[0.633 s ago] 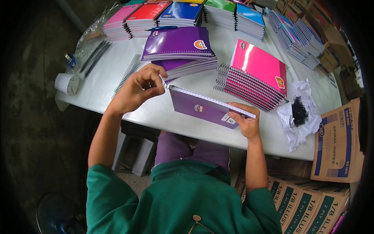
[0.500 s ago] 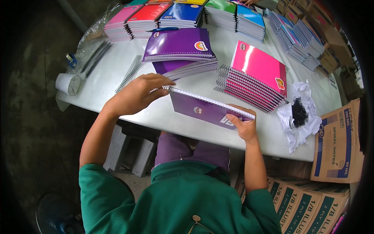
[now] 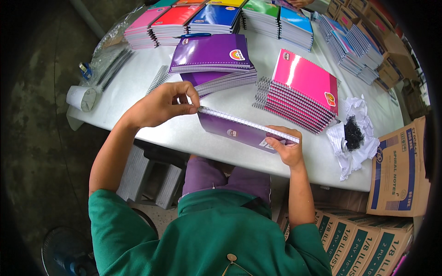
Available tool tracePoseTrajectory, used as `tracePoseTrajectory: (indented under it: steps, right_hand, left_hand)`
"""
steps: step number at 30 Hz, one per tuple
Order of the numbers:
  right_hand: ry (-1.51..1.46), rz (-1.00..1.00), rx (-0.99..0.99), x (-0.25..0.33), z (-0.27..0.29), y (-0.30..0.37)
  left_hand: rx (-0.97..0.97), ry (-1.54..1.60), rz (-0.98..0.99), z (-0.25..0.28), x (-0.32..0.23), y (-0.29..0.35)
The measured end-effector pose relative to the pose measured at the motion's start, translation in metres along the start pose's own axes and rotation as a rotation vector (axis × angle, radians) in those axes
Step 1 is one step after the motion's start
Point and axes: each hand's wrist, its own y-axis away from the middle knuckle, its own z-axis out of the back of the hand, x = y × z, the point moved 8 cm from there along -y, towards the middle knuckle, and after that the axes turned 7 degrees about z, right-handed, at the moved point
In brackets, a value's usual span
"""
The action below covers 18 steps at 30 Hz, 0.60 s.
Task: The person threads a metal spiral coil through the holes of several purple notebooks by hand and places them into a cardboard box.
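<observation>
Purple notebook (image 3: 214, 124); purple stack (image 3: 202, 49) with rainbow-patterned sticker (image 3: 237, 55); pink stack (image 3: 304, 83); green shirt (image 3: 202, 234).

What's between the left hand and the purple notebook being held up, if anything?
Nothing visible is between them. The left hand is at the top left corner of the purple notebook, and the right hand holds the other end.

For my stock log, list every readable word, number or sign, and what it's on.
Wording located, not copied:
Blue-printed brown cardboard carton: lettering and numbers, readable.
Green-banded brown cardboard cartons: lettering and numbers, readable.
Purple rectangular notebook in right hand: emblem and white label, too small.
Pink notebook stack, glossy purple notebook stack: cover print too small.
</observation>
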Motion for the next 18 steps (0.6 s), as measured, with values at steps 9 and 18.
tracePoseTrajectory:
  steps: [9,18]
  right_hand:
    - [0.014,0.063,-0.084,0.002,0.001,-0.001]
    - [0.165,0.042,-0.232,0.0,0.04,0.008]
  left_hand:
    - [0.015,0.15,0.219,-0.005,0.006,0.005]
    - [-1.003,0.366,0.186,0.032,0.082,0.015]
